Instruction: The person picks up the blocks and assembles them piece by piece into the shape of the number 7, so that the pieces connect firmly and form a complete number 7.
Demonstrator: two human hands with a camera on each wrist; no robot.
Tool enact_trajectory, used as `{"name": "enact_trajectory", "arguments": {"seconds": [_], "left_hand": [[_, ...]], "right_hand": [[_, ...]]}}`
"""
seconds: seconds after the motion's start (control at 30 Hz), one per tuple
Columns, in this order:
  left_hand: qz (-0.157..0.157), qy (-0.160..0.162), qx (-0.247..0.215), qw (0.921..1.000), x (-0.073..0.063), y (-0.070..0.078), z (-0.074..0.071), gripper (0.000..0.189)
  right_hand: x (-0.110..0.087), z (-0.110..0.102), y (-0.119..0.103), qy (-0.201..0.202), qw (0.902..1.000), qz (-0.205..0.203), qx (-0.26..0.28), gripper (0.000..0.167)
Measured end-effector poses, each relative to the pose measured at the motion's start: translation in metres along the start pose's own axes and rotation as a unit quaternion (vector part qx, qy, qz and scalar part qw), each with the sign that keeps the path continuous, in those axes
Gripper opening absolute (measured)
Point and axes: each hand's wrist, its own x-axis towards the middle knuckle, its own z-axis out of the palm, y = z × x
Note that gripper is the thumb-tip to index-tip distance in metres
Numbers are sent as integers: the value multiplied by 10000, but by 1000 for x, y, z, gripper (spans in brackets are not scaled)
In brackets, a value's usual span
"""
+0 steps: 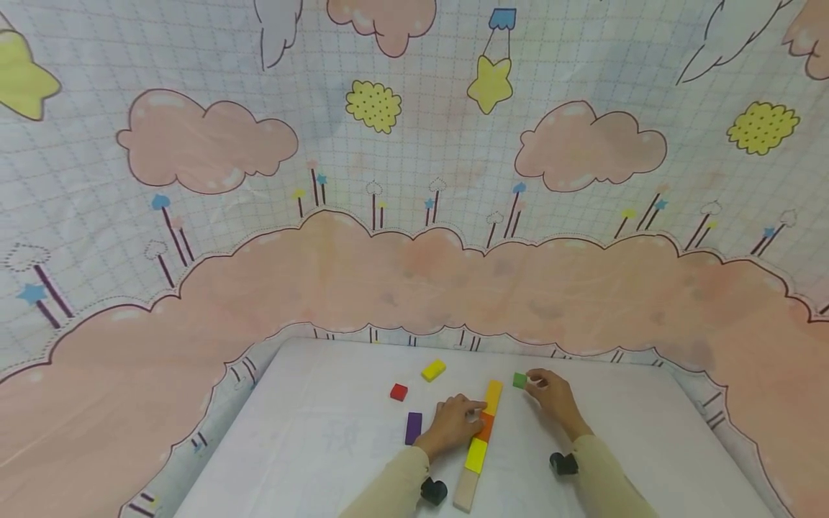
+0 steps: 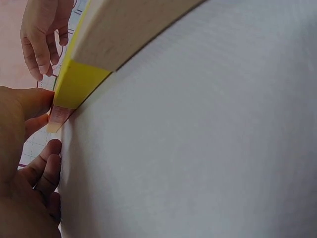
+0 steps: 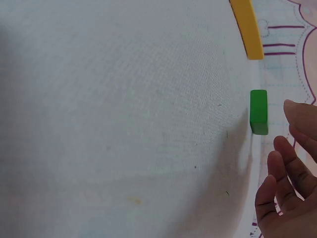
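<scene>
Head view: green block (image 1: pixel 520 380) lies just left of right hand (image 1: pixel 550 396), which is nearer. Row of blocks (image 1: pixel 476 456) farther left, long axis running near to far; amber block (image 1: pixel 494 396) at far end. Left hand (image 1: pixel 453 426) over orange block (image 1: pixel 486 426).

Left wrist view: left thumb and fingertip against row; whether pinching, cannot tell.

Right wrist view: right thumb and fingers parted, grasping nothing; green block apart, just beyond.

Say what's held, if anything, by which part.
Left hand is at the orange block, hold unclear; right hand, beside the green block, holds nothing.
</scene>
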Motion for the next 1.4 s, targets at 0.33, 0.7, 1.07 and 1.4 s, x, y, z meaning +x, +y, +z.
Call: {"name": "enact_trajectory", "arguments": {"seconds": [0.33, 0.7, 1.07, 1.4], "left_hand": [[-56, -16, -44, 10000, 1, -3, 4, 35], [-5, 34, -33, 10000, 2, -3, 4, 36], [1, 32, -13, 10000, 3, -3, 5, 36], [-59, 9, 44, 10000, 4, -5, 5, 36]], "right_hand": [[8, 10, 8, -349, 9975, 622, 5, 39], [14, 13, 6, -350, 9967, 728, -3, 45], [15, 12, 6, -496, 9948, 886, -104, 42], [13, 11, 5, -620, 9957, 675, -145, 42]]}}
